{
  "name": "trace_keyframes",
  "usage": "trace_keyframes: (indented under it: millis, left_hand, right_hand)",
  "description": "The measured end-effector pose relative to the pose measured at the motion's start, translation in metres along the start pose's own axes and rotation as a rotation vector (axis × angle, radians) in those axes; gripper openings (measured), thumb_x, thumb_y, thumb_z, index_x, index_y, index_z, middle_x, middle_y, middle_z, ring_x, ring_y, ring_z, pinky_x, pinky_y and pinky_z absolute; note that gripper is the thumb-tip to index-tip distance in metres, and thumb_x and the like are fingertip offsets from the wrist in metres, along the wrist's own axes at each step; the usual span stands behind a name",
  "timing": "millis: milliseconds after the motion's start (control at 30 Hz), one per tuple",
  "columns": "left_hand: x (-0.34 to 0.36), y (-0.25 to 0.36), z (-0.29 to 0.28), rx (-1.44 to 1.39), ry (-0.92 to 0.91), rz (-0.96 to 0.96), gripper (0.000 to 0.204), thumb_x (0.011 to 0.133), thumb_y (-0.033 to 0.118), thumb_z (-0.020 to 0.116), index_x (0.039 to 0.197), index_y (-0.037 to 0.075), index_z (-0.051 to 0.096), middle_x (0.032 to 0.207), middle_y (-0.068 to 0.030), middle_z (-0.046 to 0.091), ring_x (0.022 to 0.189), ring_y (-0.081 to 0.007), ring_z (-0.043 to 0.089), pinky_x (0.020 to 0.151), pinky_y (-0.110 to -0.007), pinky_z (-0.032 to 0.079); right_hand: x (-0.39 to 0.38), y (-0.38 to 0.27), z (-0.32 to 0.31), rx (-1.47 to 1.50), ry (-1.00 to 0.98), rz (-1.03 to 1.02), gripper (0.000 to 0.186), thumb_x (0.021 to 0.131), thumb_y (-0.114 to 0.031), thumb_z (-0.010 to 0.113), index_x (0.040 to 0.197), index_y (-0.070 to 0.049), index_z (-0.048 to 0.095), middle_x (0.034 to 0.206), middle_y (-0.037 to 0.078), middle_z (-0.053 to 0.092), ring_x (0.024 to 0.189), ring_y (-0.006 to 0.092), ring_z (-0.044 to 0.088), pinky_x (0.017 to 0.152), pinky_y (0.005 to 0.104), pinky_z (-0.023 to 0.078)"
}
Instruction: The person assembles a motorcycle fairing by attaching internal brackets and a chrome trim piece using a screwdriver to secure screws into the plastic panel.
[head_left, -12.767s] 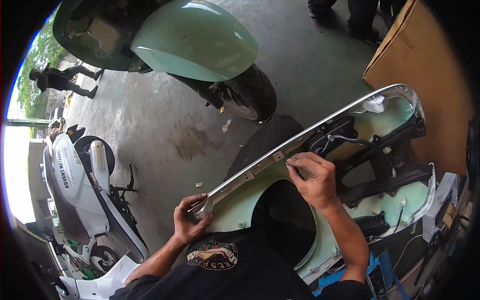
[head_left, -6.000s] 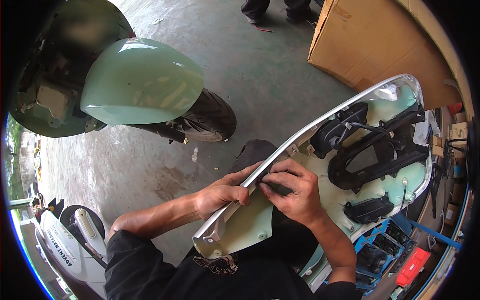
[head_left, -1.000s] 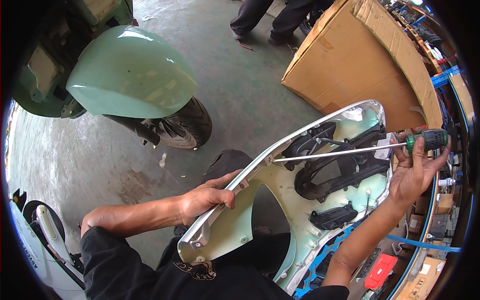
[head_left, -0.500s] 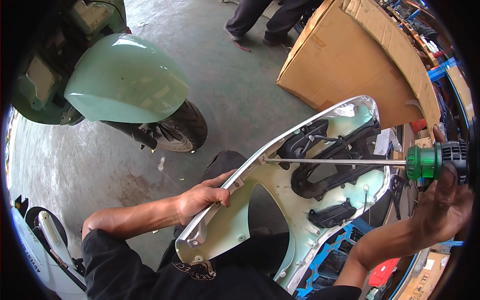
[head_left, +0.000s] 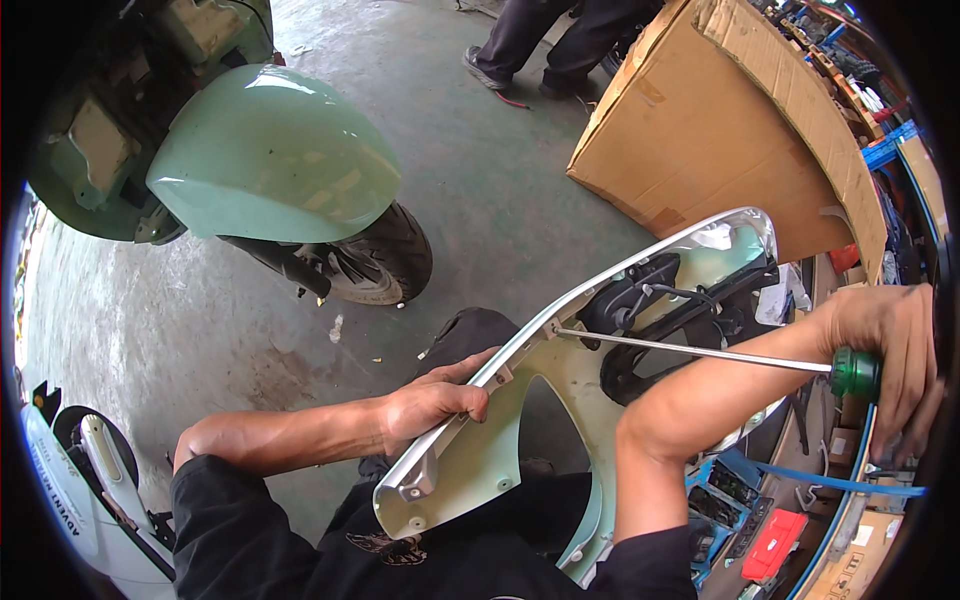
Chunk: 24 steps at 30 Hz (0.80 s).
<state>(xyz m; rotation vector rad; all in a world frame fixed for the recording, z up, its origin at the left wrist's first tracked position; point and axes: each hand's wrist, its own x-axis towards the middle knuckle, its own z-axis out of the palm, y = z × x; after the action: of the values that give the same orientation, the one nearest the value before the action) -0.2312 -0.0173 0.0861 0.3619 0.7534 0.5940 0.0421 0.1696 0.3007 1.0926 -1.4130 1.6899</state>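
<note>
A pale green scooter body panel (head_left: 470, 470) lies tilted across my lap, its inner side toward me. My left hand (head_left: 437, 407) clasps the panel's left edge, thumb on the inside and fingers beyond the rim. My right hand (head_left: 893, 360) is wrapped from above around the green handle of a long screwdriver (head_left: 700, 353). The screwdriver's shaft runs leftward across the panel, and its tip meets a small mount near the upper left edge. Black lamp-like fittings (head_left: 640, 290) sit inside the panel, partly hidden by my right forearm.
A scooter with a green front fender (head_left: 275, 155) stands at the upper left. Beyond the panel is a large cardboard box (head_left: 700, 130). A person's legs (head_left: 530, 45) show at the top. Tools and a red case (head_left: 773, 545) lie at the right; a white scooter part (head_left: 75, 500) is at lower left.
My right hand has turned over on the screwdriver handle, and its forearm has swung up across the panel. The handle sits slightly lower. My left hand keeps its hold.
</note>
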Motion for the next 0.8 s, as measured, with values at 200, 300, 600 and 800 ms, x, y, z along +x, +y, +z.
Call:
trace_keyframes:
  millis: [200, 300, 600, 800]
  left_hand:
    - [-0.01, 0.0, 0.016, -0.052, 0.092, 0.006, 0.084, 0.08, 0.012, 0.059, 0.157, 0.012, 0.025, 0.11, -0.0065, 0.054, 0.095, -0.0142, 0.057, 0.081, -0.031, 0.052]
    - [-0.008, 0.002, 0.013, 0.007, 0.042, -0.001, 0.084, 0.08, 0.012, 0.059, 0.157, 0.012, 0.025, 0.112, -0.0068, 0.054, 0.095, -0.0143, 0.058, 0.081, -0.032, 0.053]
    - [-0.01, 0.0, 0.015, 0.003, 0.058, 0.003, 0.08, 0.08, 0.013, 0.06, 0.154, 0.013, 0.03, 0.109, -0.0057, 0.053, 0.092, -0.0136, 0.057, 0.08, -0.031, 0.052]
    - [-0.007, 0.003, 0.016, -0.054, 0.045, 0.009, 0.078, 0.079, 0.012, 0.06, 0.152, 0.01, 0.031, 0.106, -0.0053, 0.053, 0.091, -0.0128, 0.057, 0.08, -0.03, 0.052]
  right_hand:
    - [0.007, 0.012, 0.021, -0.377, 0.261, 0.003, 0.035, 0.094, -0.034, 0.068, 0.097, 0.0, 0.06, 0.077, 0.004, 0.054, 0.06, 0.0131, 0.061, 0.055, 0.0256, 0.056]
    - [0.013, 0.017, 0.006, -0.028, -0.056, -0.11, 0.027, 0.091, -0.025, 0.071, 0.092, 0.0, 0.063, 0.08, 0.004, 0.055, 0.062, 0.013, 0.063, 0.057, 0.0274, 0.059]
    - [-0.006, 0.003, 0.014, -0.587, 0.428, -0.158, 0.012, 0.088, -0.006, 0.067, 0.086, 0.005, 0.061, 0.074, 0.014, 0.062, 0.061, 0.0238, 0.068, 0.051, 0.0374, 0.057]
    - [-0.012, 0.014, 0.023, -1.084, 0.875, 0.011, 0.016, 0.091, -0.015, 0.064, 0.081, -0.005, 0.057, 0.07, 0.007, 0.057, 0.059, 0.0129, 0.053, 0.052, 0.0254, 0.039]
